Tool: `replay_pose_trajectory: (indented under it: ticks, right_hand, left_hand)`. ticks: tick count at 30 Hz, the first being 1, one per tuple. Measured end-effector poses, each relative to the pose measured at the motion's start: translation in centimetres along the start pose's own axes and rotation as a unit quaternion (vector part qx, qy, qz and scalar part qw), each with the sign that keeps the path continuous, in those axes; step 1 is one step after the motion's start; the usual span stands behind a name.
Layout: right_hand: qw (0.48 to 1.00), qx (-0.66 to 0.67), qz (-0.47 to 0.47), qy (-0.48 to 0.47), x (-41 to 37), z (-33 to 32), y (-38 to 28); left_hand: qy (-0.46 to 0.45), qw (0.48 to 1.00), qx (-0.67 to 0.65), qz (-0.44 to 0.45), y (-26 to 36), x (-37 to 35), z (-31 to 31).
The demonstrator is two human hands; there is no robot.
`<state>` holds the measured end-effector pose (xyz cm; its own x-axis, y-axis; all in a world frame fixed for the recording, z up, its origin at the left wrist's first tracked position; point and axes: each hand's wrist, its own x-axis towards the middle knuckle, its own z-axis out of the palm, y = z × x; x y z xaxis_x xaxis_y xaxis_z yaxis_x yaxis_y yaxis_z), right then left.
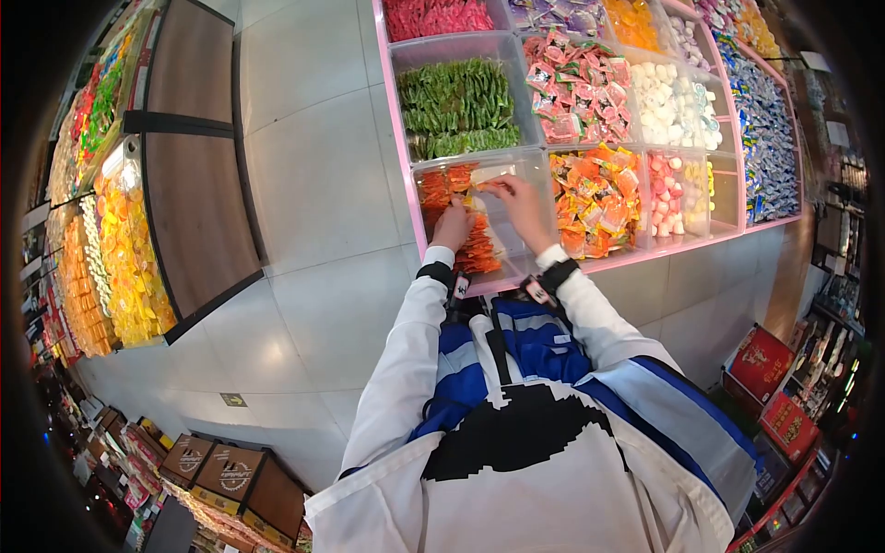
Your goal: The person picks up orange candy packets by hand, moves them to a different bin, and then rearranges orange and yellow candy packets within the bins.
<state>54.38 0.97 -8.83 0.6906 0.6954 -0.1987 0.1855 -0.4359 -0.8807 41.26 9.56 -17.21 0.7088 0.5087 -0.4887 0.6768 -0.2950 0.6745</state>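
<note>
Left hand: pressed on packets; grip unclear.
Right hand: pinched one packet (fingertips only).
Bin: stacked beneath left hand; bare beneath right.

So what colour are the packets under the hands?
The packets are orange, seen best in the head view.

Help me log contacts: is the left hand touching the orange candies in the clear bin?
Touching. The head view shows the left hand pressed down into the pile of orange candies inside the clear bin, with no gap between them.
</note>
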Motion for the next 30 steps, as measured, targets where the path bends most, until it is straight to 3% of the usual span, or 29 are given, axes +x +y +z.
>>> replay_pose_trajectory:
  ticks: [3,5,9,11,14,18,21,23,24,26,30]
  right_hand:
    - [0.997,-0.056,-0.043,-0.007,0.6,4.2,5.9]
    - [0.990,-0.054,-0.003,-0.132,0.2,4.9,7.8]
    - [0.989,-0.100,-0.051,-0.093,-0.1,5.4,8.4]
    - [0.980,-0.112,-0.069,-0.149,0.2,5.6,8.7]
    - [0.984,-0.088,-0.056,-0.147,0.1,5.8,9.0]
    - [0.988,-0.073,-0.049,-0.126,0.1,6.1,8.7]
    - [0.980,-0.149,-0.042,-0.128,0.9,5.6,7.9]
    - [0.961,-0.225,-0.053,-0.155,1.1,5.3,7.9]
    - [0.961,-0.223,-0.050,-0.155,1.1,5.3,8.1]
    - [0.962,-0.185,-0.020,-0.200,1.3,4.7,8.5]
    - [0.976,-0.155,0.031,-0.152,2.0,3.4,8.8]
  left_hand:
    - [-0.030,0.998,0.014,-0.062,1.4,-0.6,-1.1]
    - [0.082,0.996,0.023,0.008,1.9,-1.1,-1.2]
    - [0.098,0.988,0.088,0.082,1.1,-1.0,-1.0]
    - [0.099,0.979,0.143,0.106,0.7,-0.6,-0.9]
    - [0.101,0.964,0.212,0.122,0.4,-0.1,-0.9]
    - [0.130,0.956,0.204,0.164,0.5,-0.3,-0.7]
    - [0.116,0.959,0.203,0.162,0.6,0.0,-0.6]
    - [0.164,0.946,0.191,0.204,0.6,0.0,-0.6]
    - [0.160,0.947,0.191,0.203,0.6,0.0,-0.7]
    - [0.069,0.965,0.208,0.147,0.9,0.1,-0.9]
    - [0.010,0.972,0.207,0.114,1.4,0.4,-1.8]
